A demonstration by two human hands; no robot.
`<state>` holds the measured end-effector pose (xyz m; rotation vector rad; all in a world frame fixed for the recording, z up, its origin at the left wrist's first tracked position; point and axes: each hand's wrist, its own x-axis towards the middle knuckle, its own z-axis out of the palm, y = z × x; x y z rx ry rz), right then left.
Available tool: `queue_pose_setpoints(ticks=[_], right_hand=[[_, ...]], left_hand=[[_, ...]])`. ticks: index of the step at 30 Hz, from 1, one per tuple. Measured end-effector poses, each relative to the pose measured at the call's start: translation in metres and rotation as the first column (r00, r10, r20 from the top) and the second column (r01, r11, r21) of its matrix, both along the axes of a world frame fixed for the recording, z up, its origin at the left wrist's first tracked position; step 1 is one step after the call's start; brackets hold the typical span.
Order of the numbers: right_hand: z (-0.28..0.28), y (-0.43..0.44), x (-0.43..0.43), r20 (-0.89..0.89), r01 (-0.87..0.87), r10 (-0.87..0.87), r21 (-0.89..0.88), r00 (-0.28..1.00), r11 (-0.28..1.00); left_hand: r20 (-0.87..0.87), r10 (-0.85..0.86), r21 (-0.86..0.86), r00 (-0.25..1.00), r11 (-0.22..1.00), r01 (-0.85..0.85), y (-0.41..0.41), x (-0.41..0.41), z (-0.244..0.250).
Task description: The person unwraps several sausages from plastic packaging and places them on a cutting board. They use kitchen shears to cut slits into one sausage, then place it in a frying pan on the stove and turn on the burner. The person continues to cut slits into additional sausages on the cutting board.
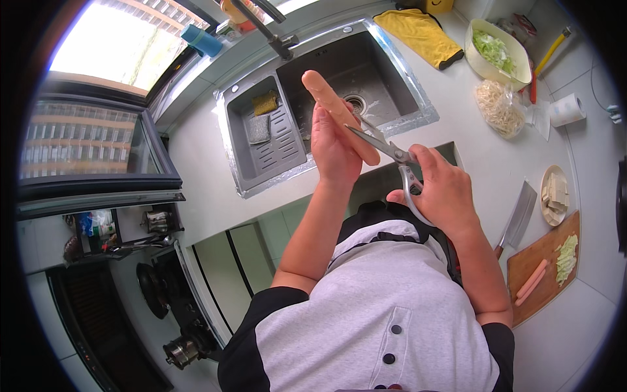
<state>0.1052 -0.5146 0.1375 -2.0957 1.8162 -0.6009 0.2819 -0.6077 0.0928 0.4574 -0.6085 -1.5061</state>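
My left hand (337, 147) holds a long pink sausage (338, 110) slantwise over the near edge of the sink (299, 171). Short slits or ridges show along the sausage's upper part. Metal kitchen scissors (399, 154) are in my right hand (441, 186), thumb and fingers at the handles. Their blades stand apart around the sausage's lower half, one tip in front of it and the other blade behind. Two thinner-looking pink sausages (531, 282) lie side by side on a wooden cutting board (524, 259) at the right, beside shredded cabbage (567, 259).
A cleaver (520, 215) lies near the board, next to a plate of pale blocks (555, 195). Bagged noodles (498, 109), a bowl of chopped greens (519, 73), a paper roll (568, 110) and a yellow cloth (419, 36) lie farther back. A faucet (281, 46) overhangs the sink.
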Motion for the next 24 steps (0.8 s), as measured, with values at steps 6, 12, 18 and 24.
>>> queue_pose_setpoints(ticks=[6,12,18,24], right_hand=[[0.006,-0.002,0.001,-0.02,0.002,-0.001,0.028,1.0,1.0],[-0.001,-0.001,0.0,-0.012,0.034,-0.033,0.076,0.999,0.997],[-0.002,0.005,-0.007,-0.064,0.022,-0.023,-0.012,0.998,1.0],[0.0,0.005,-0.002,-0.069,-0.001,0.001,-0.001,0.998,1.0]], left_hand=[[-0.029,0.046,0.016,0.999,0.999,-0.046,0.003,-0.007,0.001],[0.011,0.07,0.006,0.997,0.998,-0.07,0.0,-0.008,-0.006],[-0.002,0.107,0.023,0.994,0.994,-0.107,-0.004,-0.001,0.0],[-0.031,0.1,0.041,0.995,0.994,-0.098,-0.004,-0.004,-0.006]])
